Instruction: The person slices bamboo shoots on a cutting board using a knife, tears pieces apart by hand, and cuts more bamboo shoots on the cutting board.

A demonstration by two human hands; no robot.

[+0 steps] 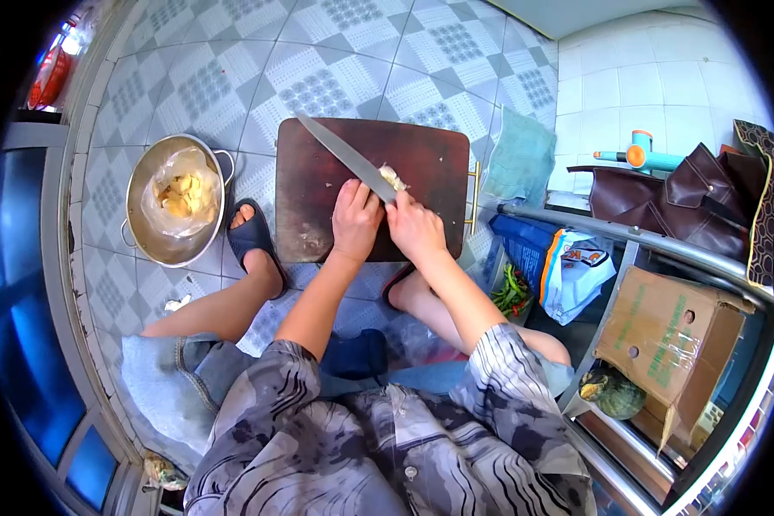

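Note:
A large kitchen knife lies slantwise over a dark wooden cutting board, its tip toward the board's far left edge. My right hand is closed around the handle end. Close against the near side of the blade is my left hand, fingers bent and pressed together; what is under them is hidden. Small pale chopped pieces, perhaps garlic or ginger, sit along the far side of the blade near the right hand. A few tiny bits are scattered on the board.
On the left, a metal pot holds a plastic bag of pale yellow pieces. Green and red chili peppers, a blue-white bag and a cardboard box are at right. A teal cloth lies beyond the board's handle.

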